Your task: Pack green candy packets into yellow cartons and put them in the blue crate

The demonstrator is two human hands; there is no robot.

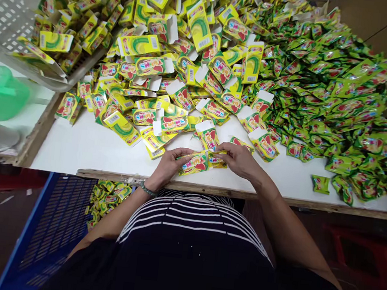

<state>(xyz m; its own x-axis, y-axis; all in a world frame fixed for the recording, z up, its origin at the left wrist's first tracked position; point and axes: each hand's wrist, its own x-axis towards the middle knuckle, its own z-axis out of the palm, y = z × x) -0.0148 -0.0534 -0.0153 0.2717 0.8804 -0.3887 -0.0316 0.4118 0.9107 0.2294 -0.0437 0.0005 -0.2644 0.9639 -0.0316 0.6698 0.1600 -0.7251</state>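
Holding printed yellow-green carton between both hands

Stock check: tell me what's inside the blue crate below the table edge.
Small yellow-green cartons lie heaped in the blue perforated crate. The wooden table edge and the person's striped shirt cover its far part, so the heap's full extent and what lies beneath cannot be seen.

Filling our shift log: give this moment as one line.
Left hand, right hand: holding yellow carton | Nearby: flat cartons, green sachets | Surface: white table
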